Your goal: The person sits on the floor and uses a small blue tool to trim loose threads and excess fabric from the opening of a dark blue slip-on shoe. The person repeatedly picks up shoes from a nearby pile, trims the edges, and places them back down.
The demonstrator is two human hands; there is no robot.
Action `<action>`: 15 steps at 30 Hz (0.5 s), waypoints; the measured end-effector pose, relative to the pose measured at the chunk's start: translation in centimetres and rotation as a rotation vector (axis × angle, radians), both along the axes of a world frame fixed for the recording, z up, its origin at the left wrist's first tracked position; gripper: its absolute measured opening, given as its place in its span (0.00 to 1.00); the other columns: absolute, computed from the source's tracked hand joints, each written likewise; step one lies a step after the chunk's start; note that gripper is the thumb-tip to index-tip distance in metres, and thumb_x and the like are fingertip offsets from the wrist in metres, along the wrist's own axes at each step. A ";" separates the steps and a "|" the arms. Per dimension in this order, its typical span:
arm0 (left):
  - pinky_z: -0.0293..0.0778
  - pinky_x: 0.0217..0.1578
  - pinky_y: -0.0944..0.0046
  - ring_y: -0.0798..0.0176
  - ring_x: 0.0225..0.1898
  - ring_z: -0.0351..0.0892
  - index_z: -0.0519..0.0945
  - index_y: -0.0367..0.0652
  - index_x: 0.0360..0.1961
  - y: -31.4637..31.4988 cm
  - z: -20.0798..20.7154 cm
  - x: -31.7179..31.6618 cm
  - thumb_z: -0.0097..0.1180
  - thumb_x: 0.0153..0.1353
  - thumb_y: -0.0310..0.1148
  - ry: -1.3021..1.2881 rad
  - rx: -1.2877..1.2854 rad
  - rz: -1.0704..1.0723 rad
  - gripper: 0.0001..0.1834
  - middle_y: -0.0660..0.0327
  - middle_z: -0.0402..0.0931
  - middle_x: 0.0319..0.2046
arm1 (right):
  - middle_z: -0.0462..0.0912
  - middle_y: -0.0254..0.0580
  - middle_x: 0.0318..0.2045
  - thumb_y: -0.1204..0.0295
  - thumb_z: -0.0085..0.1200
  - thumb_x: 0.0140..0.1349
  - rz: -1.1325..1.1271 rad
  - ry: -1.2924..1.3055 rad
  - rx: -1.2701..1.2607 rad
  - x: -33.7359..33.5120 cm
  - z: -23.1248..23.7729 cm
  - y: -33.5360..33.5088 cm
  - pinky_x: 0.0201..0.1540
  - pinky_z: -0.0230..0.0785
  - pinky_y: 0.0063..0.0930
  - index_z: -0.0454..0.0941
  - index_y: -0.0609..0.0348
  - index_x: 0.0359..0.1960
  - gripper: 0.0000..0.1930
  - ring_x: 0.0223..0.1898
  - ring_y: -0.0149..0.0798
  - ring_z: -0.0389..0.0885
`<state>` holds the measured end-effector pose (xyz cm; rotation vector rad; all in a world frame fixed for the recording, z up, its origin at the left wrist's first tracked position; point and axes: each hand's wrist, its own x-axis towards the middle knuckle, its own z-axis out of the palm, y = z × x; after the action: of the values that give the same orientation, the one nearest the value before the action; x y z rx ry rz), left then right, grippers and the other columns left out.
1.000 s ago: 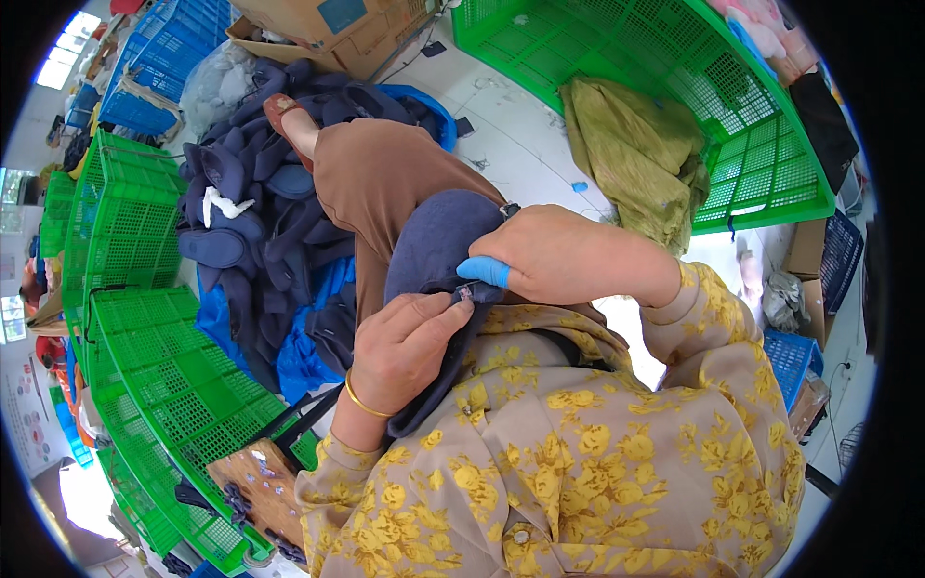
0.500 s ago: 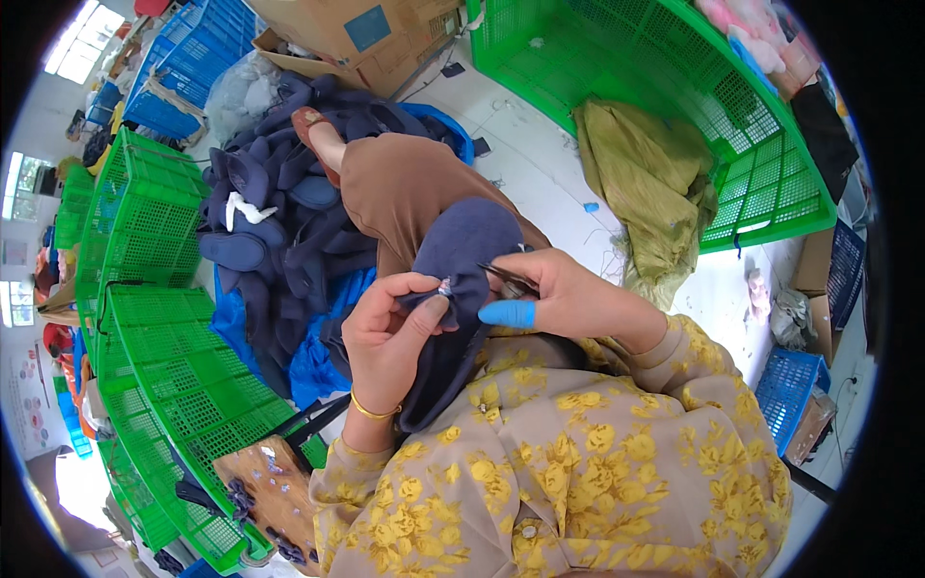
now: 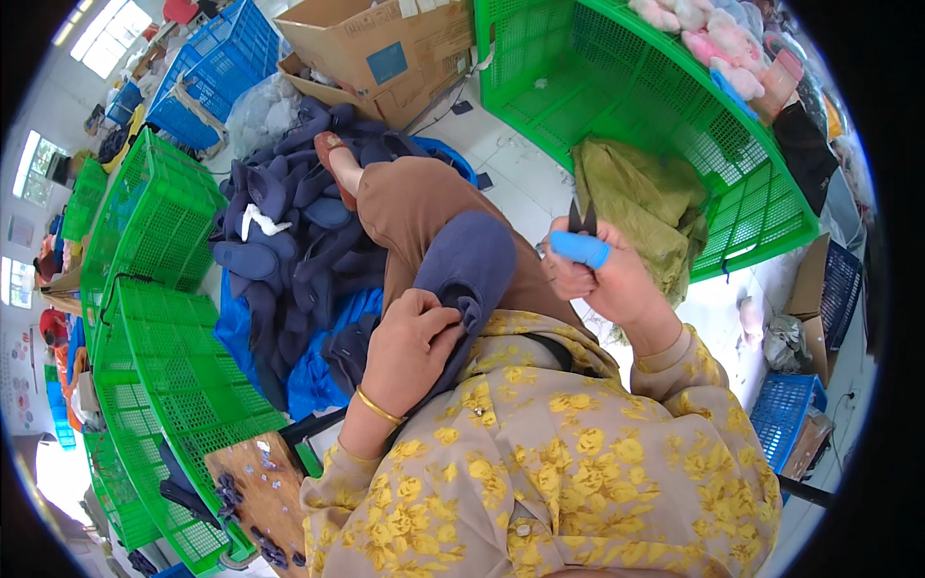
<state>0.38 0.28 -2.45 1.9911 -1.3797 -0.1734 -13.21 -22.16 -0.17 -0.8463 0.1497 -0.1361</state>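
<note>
A dark navy slipper lies across my lap, its sole facing up and its fabric opening toward me. My left hand is closed on the slipper, thumb and fingers pinching the fabric at the opening's edge; the fingertips are partly tucked in. My right hand is raised to the right, apart from the slipper. It is closed around small black thread snips, whose blades point up and away. A blue cover wraps one digit of this hand.
A heap of navy slippers lies on blue sheeting at left. Green crates stand along the left, and a big green crate at far right. An olive cloth hangs near it. Beside me is a wooden board with scraps.
My right hand has moved away from the slipper to the right, carrying the snips with blades now upward. My left hand has turned over and shifted its pinch on the slipper.
</note>
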 end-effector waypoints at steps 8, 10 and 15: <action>0.72 0.30 0.63 0.57 0.32 0.79 0.82 0.39 0.40 3.7 11.7 -1.8 0.57 0.57 0.26 0.381 -0.193 -0.873 0.10 0.58 0.80 0.35 | 0.60 0.26 0.16 0.71 0.48 0.68 0.243 -0.073 0.007 0.5 4.5 0.6 0.18 0.43 0.17 0.68 0.57 0.23 0.13 0.15 0.20 0.54; 0.73 0.28 0.66 0.49 0.33 0.82 0.81 0.46 0.52 2.0 15.9 -2.6 0.53 0.67 0.32 0.654 0.407 -1.398 0.14 0.58 0.81 0.42 | 0.60 0.26 0.16 0.71 0.48 0.68 0.250 -0.093 -0.009 0.3 4.8 1.0 0.17 0.43 0.17 0.68 0.57 0.23 0.13 0.15 0.20 0.54; 0.70 0.27 0.65 0.61 0.26 0.77 0.82 0.39 0.34 3.5 14.6 -2.6 0.60 0.54 0.23 0.539 -0.228 -0.821 0.06 0.60 0.79 0.27 | 0.62 0.29 0.16 0.73 0.47 0.65 0.296 -0.020 -0.026 -0.1 6.6 2.0 0.19 0.45 0.19 0.69 0.63 0.25 0.10 0.17 0.23 0.56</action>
<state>-2.18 3.74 12.15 0.9863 -1.6577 -0.8125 -13.29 -20.21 6.38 -0.8838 0.0024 0.1317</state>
